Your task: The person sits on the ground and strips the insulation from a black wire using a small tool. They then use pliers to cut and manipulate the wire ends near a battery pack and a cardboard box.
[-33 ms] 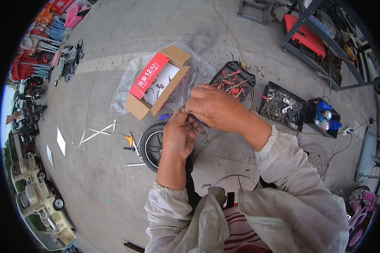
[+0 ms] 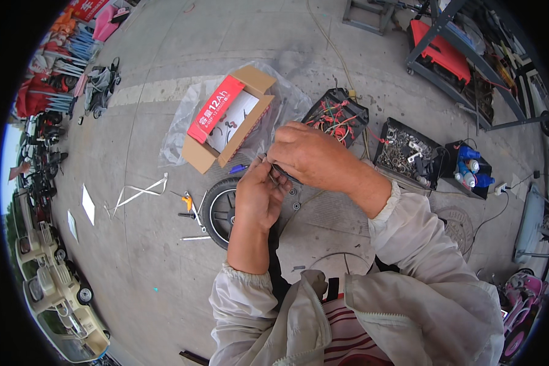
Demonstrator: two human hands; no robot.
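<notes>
Above a black-rimmed wheel [image 2: 221, 207] lying flat on the ground, my two hands meet fingertip to fingertip. My left hand [image 2: 259, 194] is closed, its fingers curled upward around something small and partly metallic. From the right, my right hand [image 2: 314, 157] reaches across, closed in a pinch at the same spot. A dark edge shows beneath its fingers, but the fingers hide most of what is held. Just beyond the hands stands an open cardboard box [image 2: 253, 137] with a red flap, on clear plastic sheeting [image 2: 175, 131]. White paper and small dark wire pieces lie inside it.
Left of the wheel lie an orange-handled tool [image 2: 188, 201] and wrenches [image 2: 195, 238]. To the right are a tray of coloured wires [image 2: 338, 116], a bin of metal parts [image 2: 409, 152] and a bin of bottles [image 2: 468, 171]. A metal rack [image 2: 463, 61] stands far right.
</notes>
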